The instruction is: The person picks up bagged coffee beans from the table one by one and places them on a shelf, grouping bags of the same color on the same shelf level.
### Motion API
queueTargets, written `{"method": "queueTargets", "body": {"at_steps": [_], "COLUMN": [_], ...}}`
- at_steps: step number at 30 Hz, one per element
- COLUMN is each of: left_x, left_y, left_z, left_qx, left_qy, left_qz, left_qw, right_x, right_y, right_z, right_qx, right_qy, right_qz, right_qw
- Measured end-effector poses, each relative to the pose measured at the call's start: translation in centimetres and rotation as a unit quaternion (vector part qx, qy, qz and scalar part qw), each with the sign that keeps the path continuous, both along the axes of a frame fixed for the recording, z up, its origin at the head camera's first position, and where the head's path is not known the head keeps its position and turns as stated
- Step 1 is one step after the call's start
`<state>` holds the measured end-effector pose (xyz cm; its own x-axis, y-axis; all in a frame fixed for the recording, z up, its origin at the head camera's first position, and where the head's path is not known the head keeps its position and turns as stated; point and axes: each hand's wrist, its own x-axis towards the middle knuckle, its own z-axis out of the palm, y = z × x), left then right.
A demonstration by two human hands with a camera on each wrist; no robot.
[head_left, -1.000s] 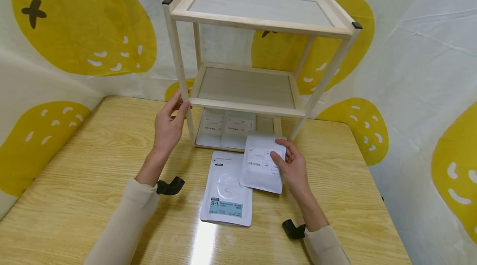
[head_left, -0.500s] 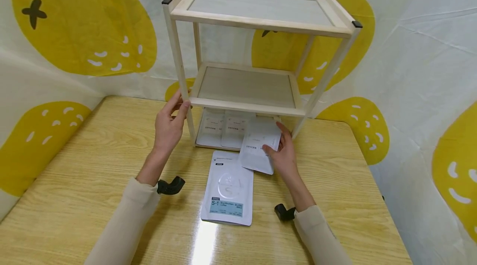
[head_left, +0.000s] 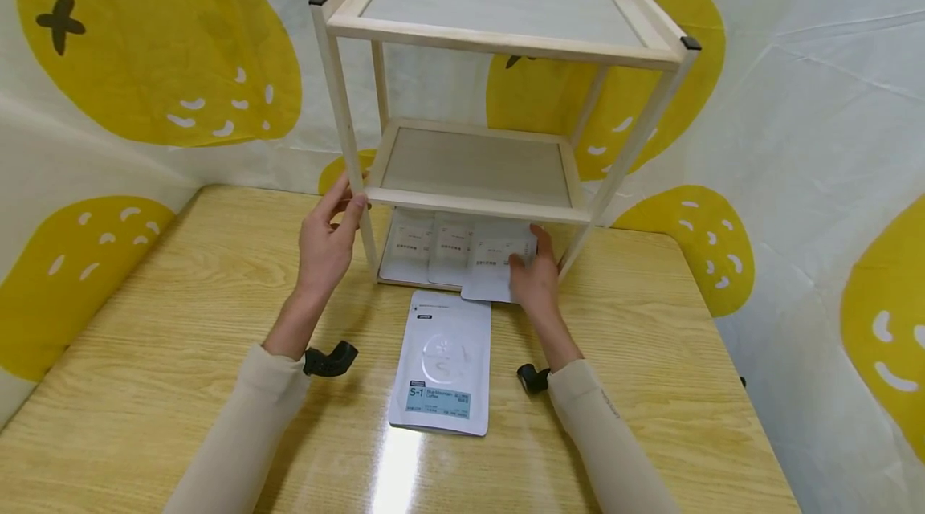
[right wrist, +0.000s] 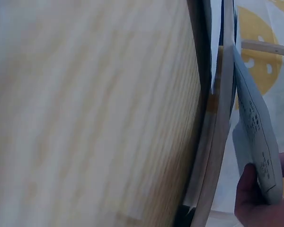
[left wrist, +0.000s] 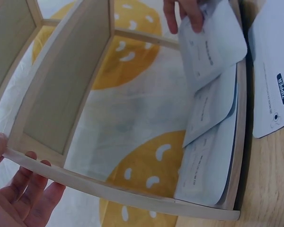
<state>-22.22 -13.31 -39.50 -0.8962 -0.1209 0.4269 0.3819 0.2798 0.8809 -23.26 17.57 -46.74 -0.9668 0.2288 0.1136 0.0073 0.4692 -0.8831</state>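
My left hand (head_left: 325,245) holds the left front post (head_left: 344,120) of a wooden shelf rack (head_left: 477,207) at middle-shelf height, thumb in front and fingers behind. A white flat pouch (head_left: 495,257) is pinched by its right side in my right hand (head_left: 538,281), thumb on top. That pouch reaches in over the bottom shelf, with its near edge sticking out past the front rail. To its left lie two similar pouches, the far-left pouch (head_left: 406,249) and the middle pouch (head_left: 450,249), side by side and overlapping. In the right wrist view, the held pouch (right wrist: 260,127) slants above the shelf's rail.
A larger white coffee pouch (head_left: 442,361) with a blue label lies on the wooden table (head_left: 217,281) in front of the rack. The rack's middle and top shelves stand over the bottom one. A fabric backdrop (head_left: 795,112) with yellow fruit prints surrounds the table.
My right hand has moved the pouch away from me and slightly left, from above the larger coffee pouch onto the bottom shelf's right side. My left hand stays on the post.
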Motion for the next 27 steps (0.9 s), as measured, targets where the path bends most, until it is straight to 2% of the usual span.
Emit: {"method": "queueTargets", "body": {"at_steps": [8, 15, 27], "left_x": [0.0, 0.0, -0.2], "left_y": [0.0, 0.1, -0.1], "left_z": [0.1, 0.0, -0.2], "left_qx": [0.005, 0.008, 0.007], "left_qy": [0.002, 0.0, 0.0], "left_qz": [-0.001, -0.004, -0.006], "left_qw": [1.0, 1.0, 1.0], "right_x": [-1.5, -2.5, -3.3], "right_y": [-0.1, -0.3, -0.5], "right_z": [0.0, 0.0, -0.3], "right_qx": [0.018, 0.058, 0.053], "right_qy": [-0.04, -0.067, -0.054], "right_qz": [0.004, -0.023, -0.052], "right_qw": [0.999, 0.9958, 0.9958]}}
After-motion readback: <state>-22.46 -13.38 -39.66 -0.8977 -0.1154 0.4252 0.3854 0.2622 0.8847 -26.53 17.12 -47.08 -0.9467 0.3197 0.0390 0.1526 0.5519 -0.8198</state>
